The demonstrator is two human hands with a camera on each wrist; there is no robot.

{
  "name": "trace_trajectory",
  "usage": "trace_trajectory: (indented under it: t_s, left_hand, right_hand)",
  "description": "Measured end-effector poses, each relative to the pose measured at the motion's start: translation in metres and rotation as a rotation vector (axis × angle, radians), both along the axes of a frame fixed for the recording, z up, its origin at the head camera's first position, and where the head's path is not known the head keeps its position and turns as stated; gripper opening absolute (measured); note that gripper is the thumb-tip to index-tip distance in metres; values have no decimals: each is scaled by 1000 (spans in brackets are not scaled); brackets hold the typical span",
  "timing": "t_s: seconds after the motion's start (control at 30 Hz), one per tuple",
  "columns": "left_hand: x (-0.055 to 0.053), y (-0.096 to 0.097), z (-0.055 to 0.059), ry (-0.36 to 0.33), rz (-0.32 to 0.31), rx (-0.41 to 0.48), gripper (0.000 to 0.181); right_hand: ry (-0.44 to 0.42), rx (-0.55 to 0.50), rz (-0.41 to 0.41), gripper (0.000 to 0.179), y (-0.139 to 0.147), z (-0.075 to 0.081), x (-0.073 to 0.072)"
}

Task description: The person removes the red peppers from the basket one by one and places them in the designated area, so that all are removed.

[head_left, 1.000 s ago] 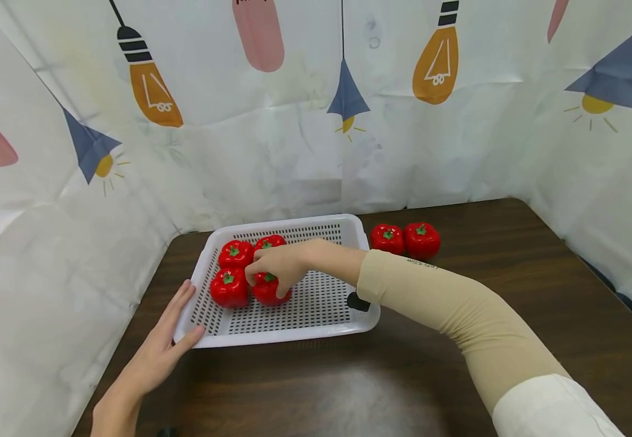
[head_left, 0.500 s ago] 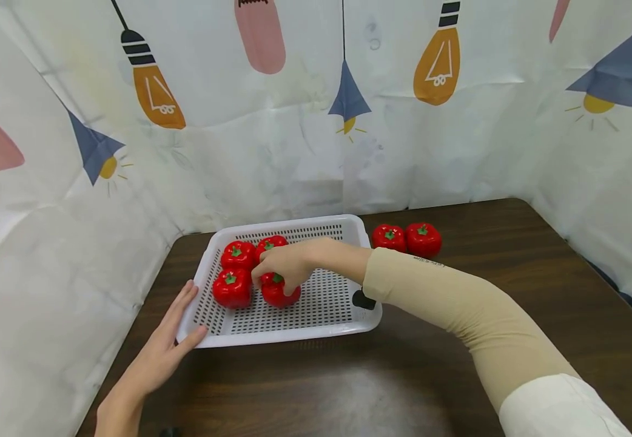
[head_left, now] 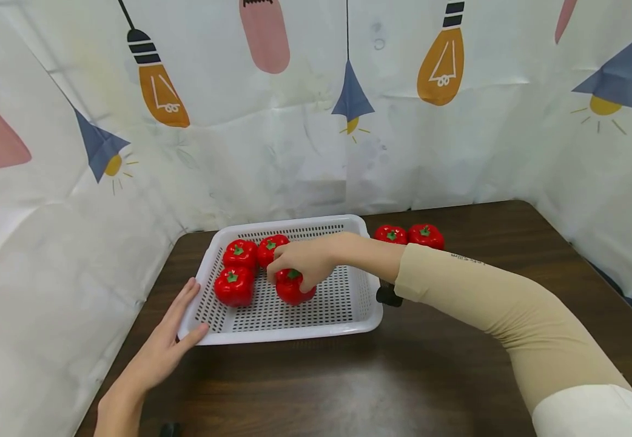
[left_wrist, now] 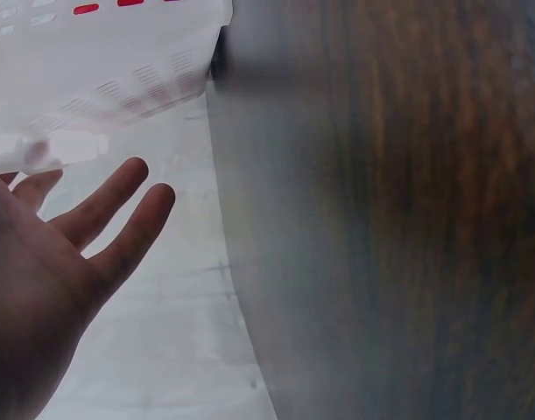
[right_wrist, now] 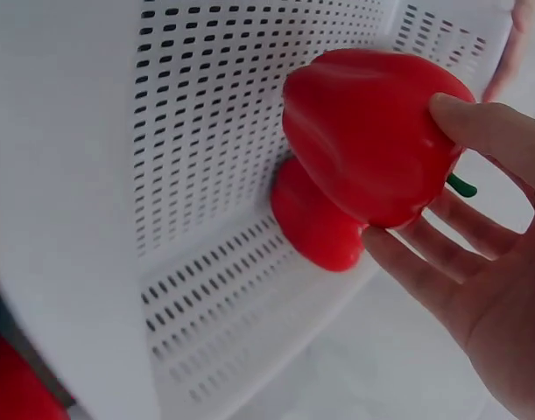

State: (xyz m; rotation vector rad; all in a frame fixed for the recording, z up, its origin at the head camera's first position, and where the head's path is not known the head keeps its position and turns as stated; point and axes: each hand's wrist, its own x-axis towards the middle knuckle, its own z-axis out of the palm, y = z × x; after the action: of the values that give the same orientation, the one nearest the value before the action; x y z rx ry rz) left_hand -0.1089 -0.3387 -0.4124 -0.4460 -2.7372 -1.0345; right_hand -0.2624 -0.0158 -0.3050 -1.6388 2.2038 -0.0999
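Observation:
A red bell pepper with a green stem is gripped by my right hand over the middle of a white perforated basket. In the right wrist view the thumb and fingers pinch this bell pepper around its stem end. Three other red bell peppers, among them the front one, sit in the basket's left part. My left hand rests against the basket's left rim with fingers spread. Seen from the left wrist, that hand has extended fingers beside the basket wall.
Two more red bell peppers, one of them at the right, lie on the dark wooden table right of the basket, partly behind the right arm. A white patterned cloth hangs behind and at both sides.
My right hand has moved right with the bell pepper, which is now apart from the front left one. The left hand stays at the basket rim.

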Motion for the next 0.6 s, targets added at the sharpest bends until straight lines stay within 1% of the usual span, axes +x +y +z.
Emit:
trace_trajectory:
  t_s: [0.1,0.17,0.3,0.47,0.6]
  left_hand:
    - [0,0,0,-1,-5,-2,81]
    - [-1,0,-1,2,-13,-4,82]
    - [0,-1,1,8,-26,-5,83]
    - [1,-1,4,-16,-46,-8,84]
    - [1,-1,5,-33,-41,-14,84]
  right_hand:
    - [23,11,-3,59,8,6,1]
    - [29,19,-18,58,15,9,1]
    - [44,-3,-26,56,28,16,2]
    - [31,-46,-43,54,50,25,2]
    - [-2,-89,-69,52,69,31,3]
